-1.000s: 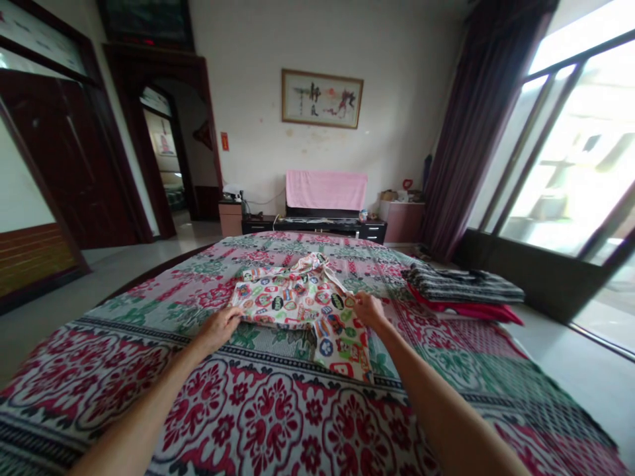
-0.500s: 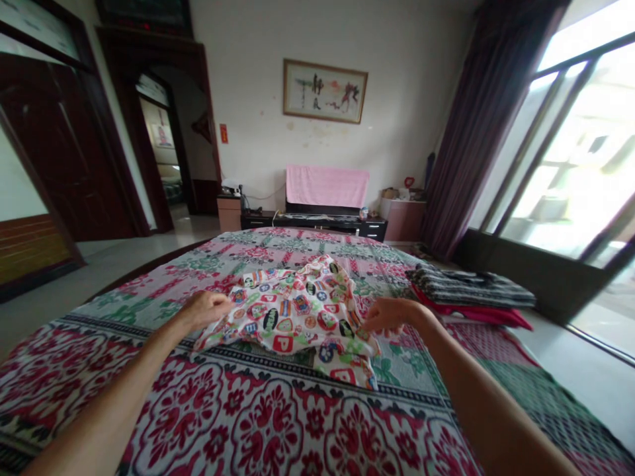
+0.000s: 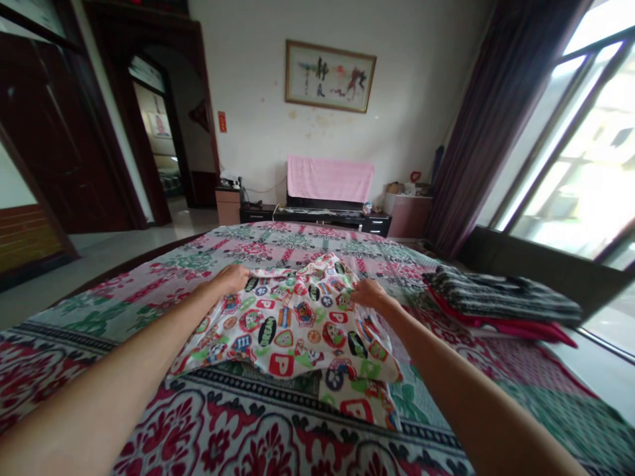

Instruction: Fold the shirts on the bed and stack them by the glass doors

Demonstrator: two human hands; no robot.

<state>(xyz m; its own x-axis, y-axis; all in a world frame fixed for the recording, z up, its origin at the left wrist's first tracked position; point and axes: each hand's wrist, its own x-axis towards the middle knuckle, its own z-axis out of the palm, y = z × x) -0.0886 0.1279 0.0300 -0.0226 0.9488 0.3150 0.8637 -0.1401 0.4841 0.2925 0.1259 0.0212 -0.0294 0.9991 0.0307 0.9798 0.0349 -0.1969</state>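
A white child's garment [image 3: 292, 324] with bright cartoon badges and lettering lies spread on the patterned bedspread [image 3: 268, 430]. It looks like a top, but its exact cut is unclear. My left hand [image 3: 233, 279] is closed on its upper left edge. On the other side, the fingers of my right hand [image 3: 368, 293] are closed at the upper right edge. Sleeve-like parts flare out toward the lower left and lower right. One printed flap hangs below the hem at the lower right, and creases gather at the top middle.
Right of the garment, a folded black-and-grey striped cloth [image 3: 501, 294] rests on folded red cloth [image 3: 520, 330]. Beyond the bed stands a black low cabinet [image 3: 317, 217], with a pink towel [image 3: 330, 178] draped above it. A dark curtain [image 3: 491, 119] hangs by the window.
Both hands have moved away from me, from the garment's lower sides to its upper edges. The view has come closer to the bed, and the garment looks larger.
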